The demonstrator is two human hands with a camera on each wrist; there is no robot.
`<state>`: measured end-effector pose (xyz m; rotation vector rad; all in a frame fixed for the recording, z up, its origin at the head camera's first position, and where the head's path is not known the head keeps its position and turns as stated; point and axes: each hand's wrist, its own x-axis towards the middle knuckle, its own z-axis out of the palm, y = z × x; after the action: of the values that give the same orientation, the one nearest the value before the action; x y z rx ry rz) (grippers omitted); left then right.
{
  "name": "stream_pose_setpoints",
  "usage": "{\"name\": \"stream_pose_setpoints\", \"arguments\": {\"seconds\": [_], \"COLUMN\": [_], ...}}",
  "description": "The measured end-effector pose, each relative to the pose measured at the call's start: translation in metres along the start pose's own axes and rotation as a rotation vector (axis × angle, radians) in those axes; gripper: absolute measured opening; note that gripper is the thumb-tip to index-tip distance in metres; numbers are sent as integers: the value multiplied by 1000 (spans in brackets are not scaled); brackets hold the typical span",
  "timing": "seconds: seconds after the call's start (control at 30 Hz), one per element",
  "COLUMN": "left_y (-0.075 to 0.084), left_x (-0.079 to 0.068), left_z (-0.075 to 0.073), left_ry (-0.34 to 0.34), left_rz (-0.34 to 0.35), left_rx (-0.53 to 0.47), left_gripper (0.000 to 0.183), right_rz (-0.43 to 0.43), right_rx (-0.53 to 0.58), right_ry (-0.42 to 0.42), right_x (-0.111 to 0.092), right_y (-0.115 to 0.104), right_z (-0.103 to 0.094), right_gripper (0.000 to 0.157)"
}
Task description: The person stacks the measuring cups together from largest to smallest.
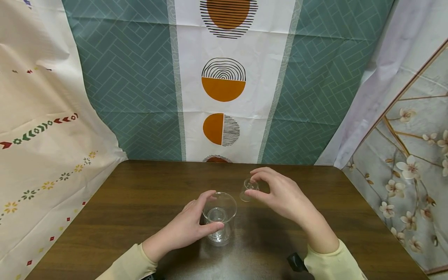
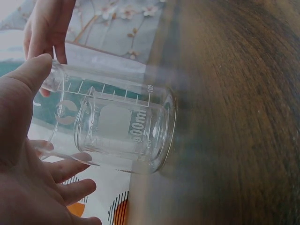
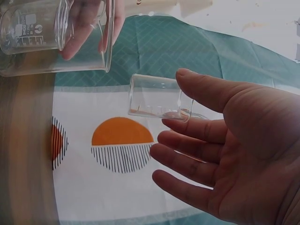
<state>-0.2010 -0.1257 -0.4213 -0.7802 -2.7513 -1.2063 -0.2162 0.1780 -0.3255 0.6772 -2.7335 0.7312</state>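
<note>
A large glass beaker (image 1: 230,219) with white markings stands upright on the table. Inside it sits a smaller glass beaker (image 2: 89,124), also marked. My left hand (image 1: 190,225) holds the large beaker near its rim, thumb on the near side and fingers on the far side; its lower fingers are spread away from the glass. To the right, my right hand (image 1: 285,194) pinches a tiny glass beaker (image 3: 152,96) between thumb and index finger. That beaker is held above the table, apart from the large one and level with its upper part. The other right fingers are loosely extended.
The dark wooden table (image 1: 150,186) ends at a patterned teal and white cloth (image 1: 140,77) behind. A cream cloth (image 1: 45,136) hangs on the left and a floral cloth (image 1: 402,186) on the right. Black straps show near both sleeves.
</note>
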Motion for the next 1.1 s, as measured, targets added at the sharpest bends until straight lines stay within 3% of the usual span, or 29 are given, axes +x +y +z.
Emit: {"name": "stream_pose_setpoints", "arguments": {"seconds": [1.1], "left_y": [-1], "left_x": [0], "left_z": [0], "left_ry": [-6], "left_rz": [5], "left_rx": [-12], "left_gripper": [88], "right_rz": [-38], "right_rx": [7], "right_ry": [-17], "right_x": [-2], "right_y": [-5], "right_z": [4], "right_gripper": [35]}}
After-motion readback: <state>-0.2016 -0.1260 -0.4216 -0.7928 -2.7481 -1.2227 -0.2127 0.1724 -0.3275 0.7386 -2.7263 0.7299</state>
